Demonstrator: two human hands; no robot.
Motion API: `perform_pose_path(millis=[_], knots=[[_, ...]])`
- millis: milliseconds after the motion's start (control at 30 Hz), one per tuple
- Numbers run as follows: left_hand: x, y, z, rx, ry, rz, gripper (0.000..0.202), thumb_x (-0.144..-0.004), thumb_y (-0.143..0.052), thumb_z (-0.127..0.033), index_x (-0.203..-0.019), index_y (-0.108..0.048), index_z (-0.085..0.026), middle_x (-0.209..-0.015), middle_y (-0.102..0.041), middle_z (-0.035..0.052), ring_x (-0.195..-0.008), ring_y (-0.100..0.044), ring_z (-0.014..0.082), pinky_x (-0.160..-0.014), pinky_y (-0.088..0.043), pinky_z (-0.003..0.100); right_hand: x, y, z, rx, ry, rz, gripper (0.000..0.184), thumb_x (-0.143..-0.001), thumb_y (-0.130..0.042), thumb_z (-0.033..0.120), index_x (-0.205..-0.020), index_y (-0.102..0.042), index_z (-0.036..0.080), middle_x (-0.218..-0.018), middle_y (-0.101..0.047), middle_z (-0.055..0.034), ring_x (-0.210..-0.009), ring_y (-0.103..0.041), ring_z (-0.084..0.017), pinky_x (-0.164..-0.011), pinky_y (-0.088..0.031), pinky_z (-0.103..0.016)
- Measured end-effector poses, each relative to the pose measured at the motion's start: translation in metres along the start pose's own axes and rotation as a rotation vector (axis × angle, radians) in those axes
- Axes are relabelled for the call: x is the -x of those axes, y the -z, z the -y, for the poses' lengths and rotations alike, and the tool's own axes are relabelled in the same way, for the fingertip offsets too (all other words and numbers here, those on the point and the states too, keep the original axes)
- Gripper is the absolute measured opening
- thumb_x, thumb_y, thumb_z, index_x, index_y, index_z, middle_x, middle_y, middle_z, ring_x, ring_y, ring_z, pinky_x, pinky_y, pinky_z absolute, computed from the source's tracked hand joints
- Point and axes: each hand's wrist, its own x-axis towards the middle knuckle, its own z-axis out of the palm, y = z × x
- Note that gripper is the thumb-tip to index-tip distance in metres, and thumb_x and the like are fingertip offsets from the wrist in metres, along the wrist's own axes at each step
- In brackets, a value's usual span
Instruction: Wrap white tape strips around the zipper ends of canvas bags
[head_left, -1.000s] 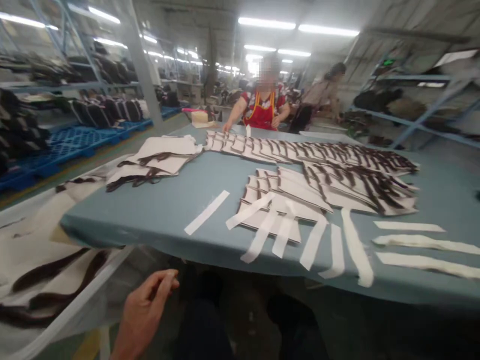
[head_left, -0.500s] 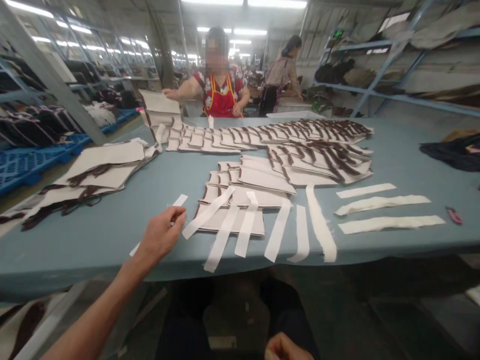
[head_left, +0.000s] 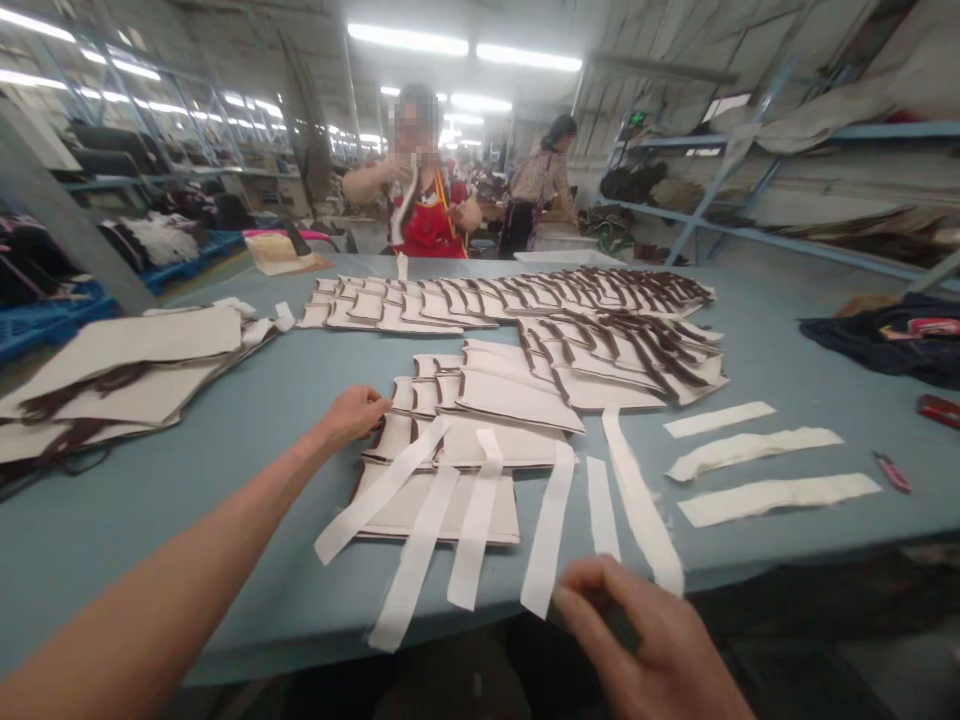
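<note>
My left hand (head_left: 354, 414) is closed, its fingertips at the left edge of the overlapping cream fabric panels (head_left: 510, 395) with dark brown edging; what it pinches, if anything, is hidden. My right hand (head_left: 637, 630) is over the table's front edge, thumb and forefinger curled together into a loop. Their tips come beside the lower end of a white strip (head_left: 549, 540); whether they hold it does not show. More white strips lie alongside, such as one strip (head_left: 382, 490) slanting across the front panel (head_left: 480, 505). A longer fuzzy strip (head_left: 641, 500) lies beyond my right hand.
Long rows of panels (head_left: 450, 305) cross the far side of the table (head_left: 255, 500). A loose panel pile (head_left: 172, 340) lies left. Several strips (head_left: 780, 497), a small pink tool (head_left: 891, 472) and dark cloth (head_left: 885, 335) lie right. A co-worker in a red apron (head_left: 431, 225) stands opposite, hand raised.
My left hand has moved forward to the panels' edge. My right hand has risen from my lap to the strips. The strip formerly under my left hand no longer shows. The co-worker's panel is lowered.
</note>
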Motion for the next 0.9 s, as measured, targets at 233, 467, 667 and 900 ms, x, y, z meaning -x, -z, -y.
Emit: perform_pose_path(millis=[233,467,667,900], knots=[[-0.031,-0.004,0.001,0.03,0.024,-0.022,0.035,-0.103,-0.065,-0.04,-0.127,-0.065,-0.015,-0.118,-0.073,0.0091,-0.093,-0.073,0.0203,-0.079,-0.064,0.038,-0.139,0.013,-0.051,0.647,-0.027,0.048,0.034,-0.097,-0.061,0.029,-0.129,-0.062,0.016,-0.124,-0.074,-0.0153,-0.112,-0.071,-0.032,-0.088,-0.056,-0.04],[-0.033,-0.009,0.004,-0.14,-0.098,-0.016,0.029,-0.099,-0.068,-0.041,-0.11,-0.071,-0.014,-0.106,-0.074,0.0059,-0.098,-0.071,0.0237,-0.092,-0.057,0.043,-0.215,-0.01,-0.084,0.609,0.077,0.192,0.031,-0.083,-0.061,0.006,-0.111,-0.068,0.016,-0.116,-0.077,-0.0154,-0.107,-0.069,-0.029,-0.088,-0.049,-0.034],[-0.034,-0.012,0.005,-0.203,-0.187,0.003,0.023,-0.095,-0.067,-0.04,-0.095,-0.072,-0.017,-0.078,-0.069,-0.0006,-0.077,-0.067,0.0201,-0.077,-0.05,0.033,-0.25,0.009,-0.119,0.436,-0.066,-0.12,0.027,-0.101,-0.042,0.029,-0.087,-0.064,0.021,-0.08,-0.071,-0.0069,-0.077,-0.061,-0.023,-0.068,-0.043,-0.03],[-0.033,-0.012,0.005,-0.114,-0.155,-0.029,0.028,-0.097,-0.068,-0.043,-0.099,-0.072,-0.015,-0.092,-0.075,0.0029,-0.086,-0.07,0.0211,-0.085,-0.055,0.039,-0.287,0.041,-0.097,0.297,-0.091,-0.596,0.027,-0.103,-0.037,0.032,-0.086,-0.056,0.023,-0.079,-0.061,-0.0057,-0.074,-0.052,-0.023,-0.069,-0.038,-0.034]])
